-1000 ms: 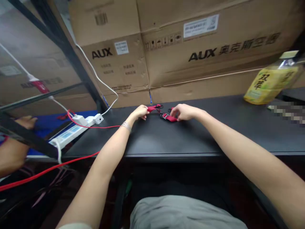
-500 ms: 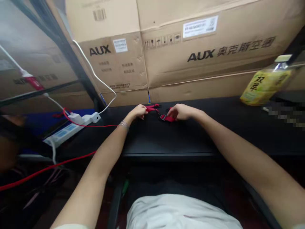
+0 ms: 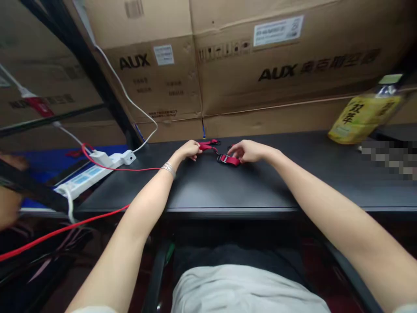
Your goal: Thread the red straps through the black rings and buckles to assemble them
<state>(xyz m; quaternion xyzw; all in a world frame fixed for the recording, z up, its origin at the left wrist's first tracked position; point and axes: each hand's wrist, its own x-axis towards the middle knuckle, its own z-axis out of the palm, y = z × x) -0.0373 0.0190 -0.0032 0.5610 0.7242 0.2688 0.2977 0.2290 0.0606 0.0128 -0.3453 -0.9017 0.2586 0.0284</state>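
Note:
A red webbing strap (image 3: 232, 161) with a dark buckle and metal-looking slider lies on the black table, near the cardboard boxes. My left hand (image 3: 190, 150) is closed on the left part of this strap; a loop of it runs from the fingers toward a dark ring or clip. On the other side, my right hand (image 3: 248, 151) bends its fingers over the strap's right end, just beside the buckle. Its fingertips touch the webbing, and the thumb is mostly hidden. A little dark and red piece shows behind the right fingers, too small to name.
Large cardboard boxes (image 3: 237, 95) wall off the table's back. A yellow-labelled bottle (image 3: 365, 115) stands at right. To the left lie a white power strip (image 3: 87, 176) and a red cable (image 3: 65, 230). Another person's hand (image 3: 9, 204) shows at the far left.
My right fingers have loosened and lifted slightly, showing more of the buckle and strap. The left hand keeps its hold. The view has shifted a little.

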